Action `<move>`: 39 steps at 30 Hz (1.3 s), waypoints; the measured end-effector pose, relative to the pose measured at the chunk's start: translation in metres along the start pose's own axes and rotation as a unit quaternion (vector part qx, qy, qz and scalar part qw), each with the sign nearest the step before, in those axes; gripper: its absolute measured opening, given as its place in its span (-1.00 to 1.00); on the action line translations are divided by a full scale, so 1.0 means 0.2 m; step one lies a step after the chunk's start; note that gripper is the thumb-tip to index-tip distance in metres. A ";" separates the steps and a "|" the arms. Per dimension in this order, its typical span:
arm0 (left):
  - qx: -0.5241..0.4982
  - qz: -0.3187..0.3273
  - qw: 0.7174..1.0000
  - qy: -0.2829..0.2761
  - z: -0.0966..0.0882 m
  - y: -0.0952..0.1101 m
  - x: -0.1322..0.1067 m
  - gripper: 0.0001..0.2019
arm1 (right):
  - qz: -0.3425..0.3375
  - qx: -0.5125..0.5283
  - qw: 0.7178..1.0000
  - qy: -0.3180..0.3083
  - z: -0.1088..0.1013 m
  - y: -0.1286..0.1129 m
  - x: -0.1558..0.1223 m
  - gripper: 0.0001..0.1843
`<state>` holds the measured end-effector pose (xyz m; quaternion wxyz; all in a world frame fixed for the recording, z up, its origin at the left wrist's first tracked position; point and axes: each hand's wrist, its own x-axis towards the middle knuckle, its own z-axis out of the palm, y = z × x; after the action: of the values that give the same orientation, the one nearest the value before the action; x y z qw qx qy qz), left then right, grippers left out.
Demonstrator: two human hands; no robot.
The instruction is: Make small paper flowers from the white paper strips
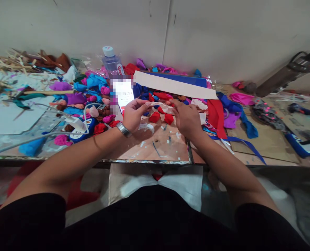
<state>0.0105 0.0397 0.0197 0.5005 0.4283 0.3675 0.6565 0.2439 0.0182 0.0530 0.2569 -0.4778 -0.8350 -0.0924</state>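
A pale pinkish strip, of paper or cloth, stretches between my two hands above the worktable. My left hand, with a metal watch at the wrist, pinches the strip's left end. The right end is gripped by the fingers of my right hand. Just below the strip lie small red crumpled pieces and a curl of whitish material. A lit phone leans behind my left hand. Behind both hands rests a long cream strip over a blue sheet.
A bottle stands at the back among colourful crumpled pieces. On the left are a power strip with a grey cable and a white board. Red strips, a blue ribbon and cardboard lie to the right.
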 end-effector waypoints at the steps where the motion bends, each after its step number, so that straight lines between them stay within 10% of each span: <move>1: -0.004 -0.002 1.000 0.002 0.00 0.00 0.00 -0.77 | 0.004 0.007 1.000 -0.003 0.00 0.00 0.00 -0.49; 9: -0.005 -0.016 1.000 0.021 0.01 0.01 0.00 -0.81 | 0.000 0.083 0.996 -0.026 -0.05 0.01 0.00 -0.52; 22: -0.042 0.027 0.997 0.066 -0.01 -0.02 0.06 -0.81 | 0.016 -0.024 0.994 0.101 -0.07 0.07 0.00 -0.61; 33: -0.034 0.012 0.997 0.069 -0.04 -0.04 0.09 -0.76 | 0.055 0.086 0.993 0.065 -0.08 0.08 0.01 -0.70; 39: -0.025 0.026 0.996 0.087 -0.03 -0.04 0.09 -0.79 | 0.111 0.304 0.946 -0.003 -0.06 0.15 0.06 -0.58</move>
<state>0.0047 0.0590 0.0145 0.4597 0.3663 0.3817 0.7133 0.2681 0.0377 0.0672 0.3960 -0.4673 -0.7657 0.1962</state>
